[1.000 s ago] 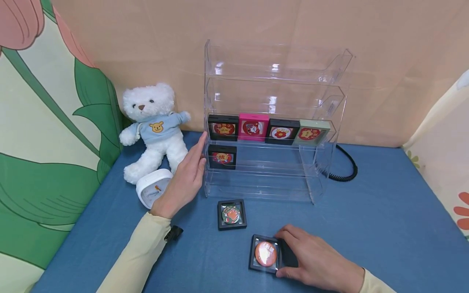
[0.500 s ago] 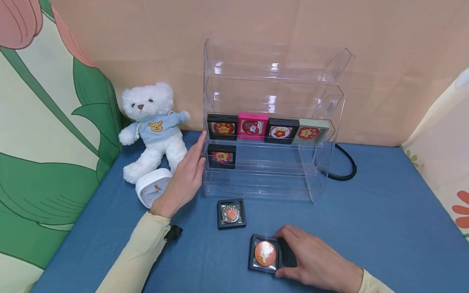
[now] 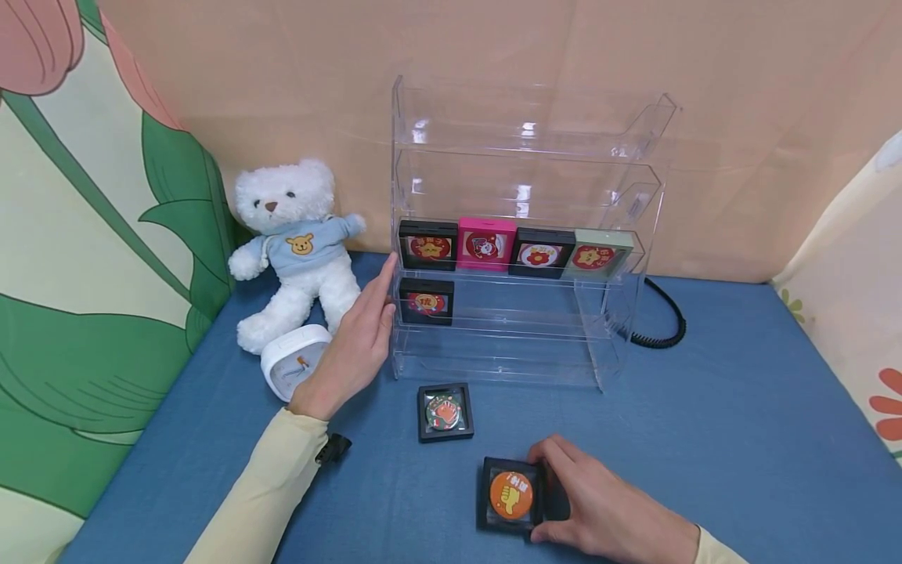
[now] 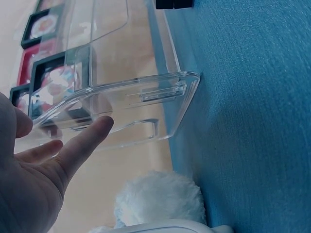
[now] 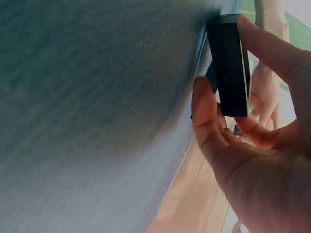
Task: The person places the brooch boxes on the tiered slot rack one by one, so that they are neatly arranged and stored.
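My right hand (image 3: 599,501) pinches a black square display box (image 3: 510,495) by its right side, thumb on the near edge and fingers on the far edge. An orange badge with a yellow thumbs-up shows through the box's window. In the right wrist view, the box (image 5: 231,68) is tilted up off the cloth. My left hand (image 3: 355,345) rests with straight fingers against the left side of a clear acrylic rack (image 3: 500,370). A second black display box (image 3: 445,413) with a green-and-red badge lies flat in front of the rack.
One rack tier carries a row of several badge boxes, including a pink box (image 3: 486,244); a black box (image 3: 426,301) stands below at left. Left of the rack are a white teddy bear (image 3: 292,243) and a white clock (image 3: 292,364). A coiled black cord (image 3: 665,333) lies right.
The right hand has tipped the orange-badge display box up slightly and towards me, so the glare on its window is gone. My left hand stays against the rack.
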`<state>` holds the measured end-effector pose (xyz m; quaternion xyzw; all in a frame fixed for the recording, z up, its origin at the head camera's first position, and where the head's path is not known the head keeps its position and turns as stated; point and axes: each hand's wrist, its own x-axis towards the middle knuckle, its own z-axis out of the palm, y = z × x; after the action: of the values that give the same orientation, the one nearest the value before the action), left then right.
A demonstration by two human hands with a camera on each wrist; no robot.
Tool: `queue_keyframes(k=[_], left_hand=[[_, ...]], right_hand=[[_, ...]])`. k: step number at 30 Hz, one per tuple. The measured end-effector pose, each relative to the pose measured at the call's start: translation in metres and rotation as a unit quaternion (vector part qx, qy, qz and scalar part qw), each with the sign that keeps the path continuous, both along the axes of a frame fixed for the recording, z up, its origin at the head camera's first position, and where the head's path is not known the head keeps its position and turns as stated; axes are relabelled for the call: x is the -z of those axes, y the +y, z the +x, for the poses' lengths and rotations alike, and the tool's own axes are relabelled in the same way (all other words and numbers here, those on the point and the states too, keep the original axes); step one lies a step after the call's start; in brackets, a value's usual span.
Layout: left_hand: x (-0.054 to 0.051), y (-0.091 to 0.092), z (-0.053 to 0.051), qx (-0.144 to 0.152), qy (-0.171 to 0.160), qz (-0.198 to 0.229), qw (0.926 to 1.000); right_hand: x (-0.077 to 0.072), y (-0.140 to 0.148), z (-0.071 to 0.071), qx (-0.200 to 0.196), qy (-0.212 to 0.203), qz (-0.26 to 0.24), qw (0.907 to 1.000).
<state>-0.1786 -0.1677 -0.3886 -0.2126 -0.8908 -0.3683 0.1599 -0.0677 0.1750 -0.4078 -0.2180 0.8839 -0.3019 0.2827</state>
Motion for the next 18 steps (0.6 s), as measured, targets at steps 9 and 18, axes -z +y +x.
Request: queue_keyframes(k=[9, 18], left_hand=[[-0.001, 0.000, 0.000, -0.002, -0.004, 0.001, 1.0000], [0.000, 0.000, 0.000, -0.002, -0.007, 0.000, 1.0000]], right_hand=[[0.001, 0.008, 0.003, -0.027, 0.027, -0.076, 0.9964], [0.003, 0.012, 0.006, -0.034, 0.044, -0.104, 0.9930]])
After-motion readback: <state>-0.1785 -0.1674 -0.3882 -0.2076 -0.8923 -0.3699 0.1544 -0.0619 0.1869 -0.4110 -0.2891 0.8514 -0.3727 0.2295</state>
